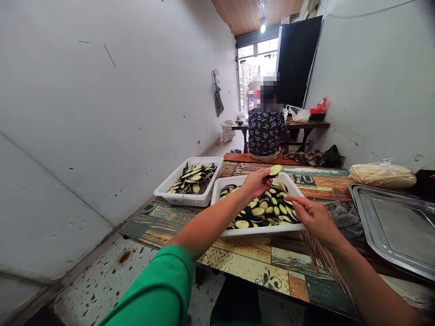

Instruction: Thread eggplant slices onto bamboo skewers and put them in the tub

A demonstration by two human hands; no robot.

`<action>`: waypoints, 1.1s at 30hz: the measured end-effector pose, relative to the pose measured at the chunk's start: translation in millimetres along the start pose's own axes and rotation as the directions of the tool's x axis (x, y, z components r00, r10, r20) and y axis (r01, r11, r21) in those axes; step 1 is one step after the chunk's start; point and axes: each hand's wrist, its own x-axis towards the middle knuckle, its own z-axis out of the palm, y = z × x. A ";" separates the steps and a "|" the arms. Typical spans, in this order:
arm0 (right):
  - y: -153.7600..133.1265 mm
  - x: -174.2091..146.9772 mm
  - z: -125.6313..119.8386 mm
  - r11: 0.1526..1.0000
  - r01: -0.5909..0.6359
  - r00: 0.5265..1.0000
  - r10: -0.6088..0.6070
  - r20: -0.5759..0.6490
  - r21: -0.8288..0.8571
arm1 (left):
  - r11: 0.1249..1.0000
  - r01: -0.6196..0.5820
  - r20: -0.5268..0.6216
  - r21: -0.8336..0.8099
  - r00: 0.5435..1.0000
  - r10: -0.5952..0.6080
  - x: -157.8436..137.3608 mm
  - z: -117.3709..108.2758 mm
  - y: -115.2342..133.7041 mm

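Pinched in my left hand (pixel 258 183) is a round eggplant slice (pixel 275 170), pale green with a dark rim. My right hand (pixel 311 213) grips a thin wooden skewer (pixel 280 183), whose upper end meets the slice; whether it has gone through, I cannot tell. Both hands are above a white plastic tub (pixel 261 232) full of loose eggplant slices (pixel 258 211). A second white tub (pixel 212 170), to the left, holds eggplant slices threaded on skewers (pixel 195 178). Below my right hand lies a bundle of bare skewers (pixel 321 256) on the table.
The patterned wooden table (pixel 238 251) carries stacked metal trays (pixel 397 226), a grey cloth (pixel 343 222) and a bag of long pale strands (pixel 382 174) on the right. A person in a patterned shirt (pixel 267 133) sits beyond, facing another table (pixel 306 124). A white wall (pixel 102 113) runs along the left.
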 end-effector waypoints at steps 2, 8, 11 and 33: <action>-0.3 -0.3 0.9 0.997 0.043 0.998 -0.046 -0.034 -0.066 | 1.000 -0.013 -0.025 -0.001 1.000 0.013 0.7 -0.2 1.3; -5.5 -1.7 1.0 0.994 0.035 0.997 -0.042 -0.065 -0.099 | 0.999 -0.028 0.011 0.027 1.000 0.027 3.6 -3.7 1.3; -6.5 -1.7 0.0 0.997 0.035 0.997 -0.040 -0.064 -0.071 | 0.998 -0.038 0.023 0.042 0.999 0.037 3.5 -3.9 -1.5; -1.8 3.4 3.7 0.985 -0.041 0.991 0.062 -0.122 0.167 | 0.957 -0.161 0.289 0.241 0.953 0.088 -17.9 12.0 -31.3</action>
